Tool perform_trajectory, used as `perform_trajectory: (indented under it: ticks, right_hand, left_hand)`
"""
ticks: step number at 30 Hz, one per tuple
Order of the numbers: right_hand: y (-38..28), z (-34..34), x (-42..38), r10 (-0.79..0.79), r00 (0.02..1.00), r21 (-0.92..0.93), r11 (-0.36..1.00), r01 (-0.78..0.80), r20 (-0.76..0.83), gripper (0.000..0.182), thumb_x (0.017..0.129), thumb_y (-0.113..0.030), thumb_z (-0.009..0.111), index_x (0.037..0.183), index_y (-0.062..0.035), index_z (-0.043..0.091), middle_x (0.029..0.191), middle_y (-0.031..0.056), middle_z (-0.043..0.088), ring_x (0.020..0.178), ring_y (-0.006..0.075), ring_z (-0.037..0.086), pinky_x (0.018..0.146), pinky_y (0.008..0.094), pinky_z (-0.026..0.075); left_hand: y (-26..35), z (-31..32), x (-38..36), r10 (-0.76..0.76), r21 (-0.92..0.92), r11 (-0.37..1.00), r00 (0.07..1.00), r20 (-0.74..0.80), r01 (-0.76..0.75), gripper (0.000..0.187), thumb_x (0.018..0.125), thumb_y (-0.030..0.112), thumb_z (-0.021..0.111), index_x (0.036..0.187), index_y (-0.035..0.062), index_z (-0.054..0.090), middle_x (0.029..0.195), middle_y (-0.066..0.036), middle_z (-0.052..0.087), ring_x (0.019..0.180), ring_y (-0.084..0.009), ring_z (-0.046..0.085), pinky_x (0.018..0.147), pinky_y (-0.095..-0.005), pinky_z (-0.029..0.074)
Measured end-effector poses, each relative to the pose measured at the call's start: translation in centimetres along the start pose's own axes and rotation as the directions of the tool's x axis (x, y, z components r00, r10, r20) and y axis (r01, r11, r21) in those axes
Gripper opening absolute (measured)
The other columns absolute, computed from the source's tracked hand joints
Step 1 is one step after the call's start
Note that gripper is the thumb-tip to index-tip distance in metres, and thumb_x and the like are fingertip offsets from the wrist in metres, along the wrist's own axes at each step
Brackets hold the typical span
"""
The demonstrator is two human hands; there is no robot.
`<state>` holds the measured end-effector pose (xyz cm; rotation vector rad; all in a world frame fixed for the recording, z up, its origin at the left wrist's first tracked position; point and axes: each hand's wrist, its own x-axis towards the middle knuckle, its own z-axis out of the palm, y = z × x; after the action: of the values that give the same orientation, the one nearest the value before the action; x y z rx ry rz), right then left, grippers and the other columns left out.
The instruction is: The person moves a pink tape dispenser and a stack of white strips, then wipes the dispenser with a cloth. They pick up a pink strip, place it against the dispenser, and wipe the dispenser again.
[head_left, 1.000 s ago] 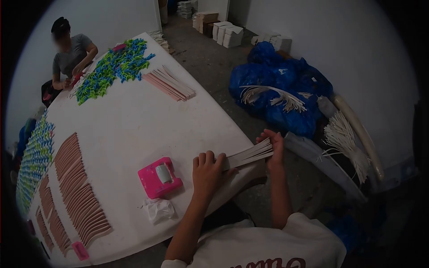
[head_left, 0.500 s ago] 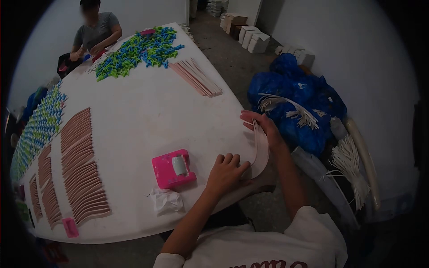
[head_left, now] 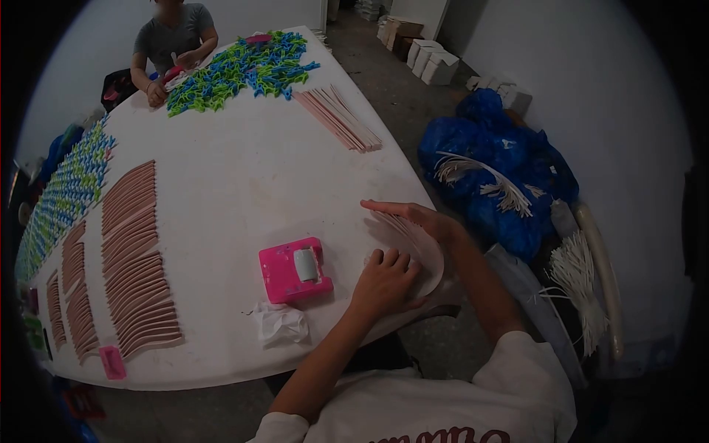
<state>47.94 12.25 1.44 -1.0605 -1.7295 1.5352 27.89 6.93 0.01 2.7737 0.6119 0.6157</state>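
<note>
A stack of thin pale pink strips (head_left: 431, 258) is bent into a curve at the table's near right edge. My left hand (head_left: 388, 282) is closed on the lower end of the strips, knuckles up and fingers curled. That end is mostly hidden beneath it. My right hand (head_left: 412, 217) lies along the upper end, fingers stretched out straight and the strips' fanned tips against its palm side. Left of my left hand stands a pink tape dispenser (head_left: 277, 273) with a whitish roll, and a crumpled white paper (head_left: 281, 323) lies below it.
Brown-pink strips (head_left: 136, 273) lie in rows on the white table (head_left: 214, 207). More pale strips (head_left: 341, 119) lie near a heap of green and blue clips (head_left: 244, 70). A co-worker (head_left: 173, 44) is at the far end. Blue bags (head_left: 495, 177) stand on the floor to the right.
My right hand has swung left and over the table, its fingers straightening, and the strips' upper end has bent over with it. The view has shifted slightly.
</note>
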Motion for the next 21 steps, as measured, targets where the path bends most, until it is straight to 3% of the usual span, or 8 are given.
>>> perform_trajectory:
  ticks: [2, 4, 5, 7, 10, 17, 20, 21]
  right_hand:
    - [-0.2, 0.3, 0.3, 0.035, 0.998, -0.042, 0.999, -0.033, 0.053, 0.102, 0.085, -0.084, 0.030, 0.152, -0.0071, 0.034, 0.158, 0.0205, 0.027, 0.150, 0.0336, 0.018, 0.122, 0.0453, 0.010]
    - [-0.9, 0.8, 0.6, 0.083, 0.993, -0.122, 0.990, -0.073, 0.079, 0.113, 0.080, -0.088, 0.030, 0.153, -0.0026, 0.027, 0.158, 0.0184, 0.029, 0.151, 0.0290, 0.014, 0.122, 0.0455, 0.003]
    - [-0.8, 1.0, 0.8, 0.081, 0.993, -0.123, 0.990, -0.071, 0.081, 0.113, 0.080, -0.088, 0.030, 0.153, -0.0026, 0.027, 0.158, 0.0184, 0.029, 0.151, 0.0290, 0.014, 0.122, 0.0455, 0.003]
    - [-0.6, 1.3, 1.0, 0.042, 0.987, -0.303, 0.953, 0.007, 0.155, 0.109, 0.083, -0.086, 0.025, 0.154, -0.0042, 0.027, 0.159, 0.0170, 0.028, 0.151, 0.0290, 0.012, 0.121, 0.0464, -0.006]
    - [-0.6, 1.3, 1.2, 0.060, 0.983, -0.331, 0.944, 0.001, 0.174, 0.107, 0.083, -0.086, 0.022, 0.154, -0.0054, 0.027, 0.159, 0.0162, 0.028, 0.152, 0.0289, 0.012, 0.120, 0.0476, -0.011]
    - [-1.0, 2.1, 1.3, 0.070, 0.983, -0.420, 0.908, 0.009, 0.171, 0.103, 0.084, -0.084, 0.021, 0.155, -0.0096, 0.027, 0.159, 0.0137, 0.029, 0.152, 0.0275, 0.011, 0.120, 0.0479, -0.010]
    - [-1.4, 2.4, 1.1, 0.041, 0.987, -0.426, 0.904, 0.028, 0.153, 0.088, 0.090, -0.075, 0.029, 0.154, -0.0135, 0.031, 0.158, 0.0133, 0.032, 0.152, 0.0276, 0.013, 0.121, 0.0481, -0.010]
    - [-1.3, 2.2, 1.0, 0.035, 0.992, -0.365, 0.931, 0.010, 0.117, 0.080, 0.092, -0.067, 0.035, 0.152, -0.0140, 0.036, 0.157, 0.0131, 0.035, 0.150, 0.0288, 0.018, 0.122, 0.0485, -0.004]
  left_hand:
    - [-0.1, 0.2, -0.1, 0.022, 0.016, 1.000, 0.999, 0.024, -0.022, 0.062, 0.074, 0.061, 0.070, 0.105, 0.0076, 0.062, 0.101, -0.010, 0.058, 0.096, -0.0270, 0.052, 0.082, -0.0390, 0.040]
    - [-0.3, 0.6, -0.2, 0.029, 0.008, 1.000, 1.000, 0.011, -0.029, 0.064, 0.073, 0.062, 0.070, 0.106, 0.0074, 0.062, 0.104, -0.010, 0.057, 0.099, -0.0280, 0.051, 0.085, -0.0402, 0.040]
    - [-0.4, 0.8, -0.3, 0.035, -0.001, 0.999, 0.999, -0.003, -0.035, 0.066, 0.072, 0.062, 0.070, 0.108, 0.0072, 0.063, 0.107, -0.011, 0.057, 0.102, -0.0290, 0.051, 0.087, -0.0414, 0.041]
    - [-0.4, 1.1, -0.4, 0.039, -0.003, 0.999, 0.999, -0.027, -0.039, 0.067, 0.072, 0.062, 0.070, 0.110, 0.0071, 0.063, 0.109, -0.012, 0.056, 0.105, -0.0299, 0.050, 0.090, -0.0427, 0.040]
    - [-0.5, 1.3, -0.4, 0.036, -0.025, 0.999, 0.999, -0.036, -0.037, 0.068, 0.070, 0.061, 0.071, 0.111, 0.0069, 0.063, 0.111, -0.012, 0.055, 0.108, -0.0311, 0.049, 0.094, -0.0446, 0.040]
    - [-0.4, 1.1, -0.4, 0.031, -0.021, 0.999, 0.999, -0.034, -0.032, 0.068, 0.068, 0.059, 0.073, 0.109, 0.0062, 0.063, 0.112, -0.013, 0.056, 0.110, -0.0318, 0.049, 0.095, -0.0445, 0.040]
    - [-0.3, 0.9, -0.4, 0.020, 0.000, 1.000, 1.000, -0.004, -0.020, 0.067, 0.068, 0.059, 0.073, 0.109, 0.0068, 0.064, 0.111, -0.013, 0.057, 0.110, -0.0313, 0.050, 0.095, -0.0433, 0.040]
    - [-0.2, 0.9, -0.4, 0.021, 0.001, 1.000, 1.000, -0.008, -0.021, 0.067, 0.068, 0.059, 0.073, 0.109, 0.0068, 0.064, 0.111, -0.013, 0.057, 0.110, -0.0313, 0.050, 0.095, -0.0433, 0.040]
